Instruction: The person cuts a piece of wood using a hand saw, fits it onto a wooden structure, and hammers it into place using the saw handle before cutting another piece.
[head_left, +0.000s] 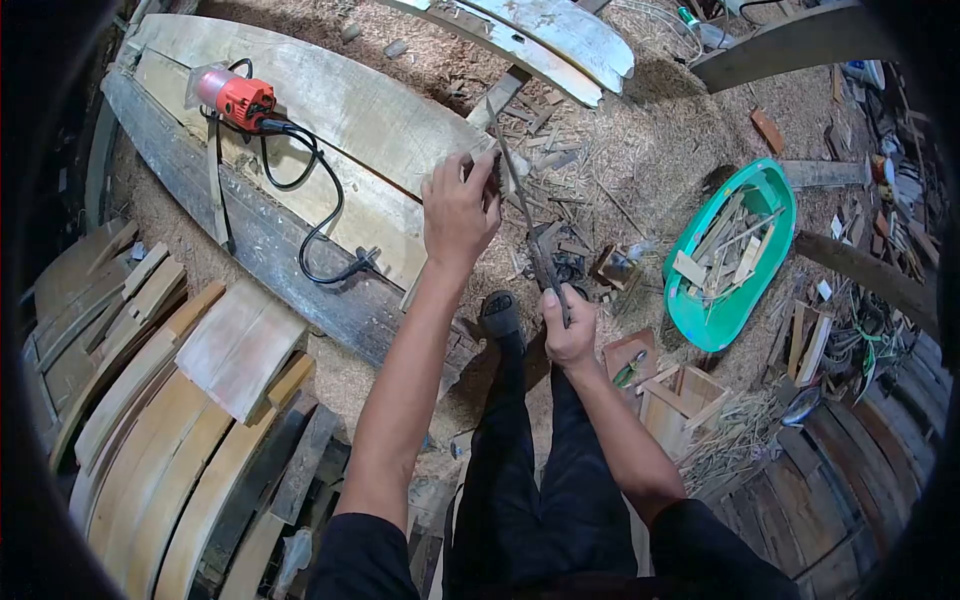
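My left hand [462, 208] is at the near end of a long pale wooden plank [340, 85], its fingers bent over the plank's edge. What lies under the fingertips is partly hidden. In my right hand [570, 328] is the dark handle of a long-bladed knife [520, 185] that looks like a machete. Its narrow blade is seen almost edge-on, points away from me and passes just right of my left fingers. A red power tool [243, 99] with a black cord rests on the boards to the left.
A green plastic tub [683, 317] with wood scraps stands at the right. Stacked curved planks [155, 460] fill the lower left. Another pale board [560, 40] lies at the top. Shavings and offcuts cover the ground around my sandalled foot [500, 318].
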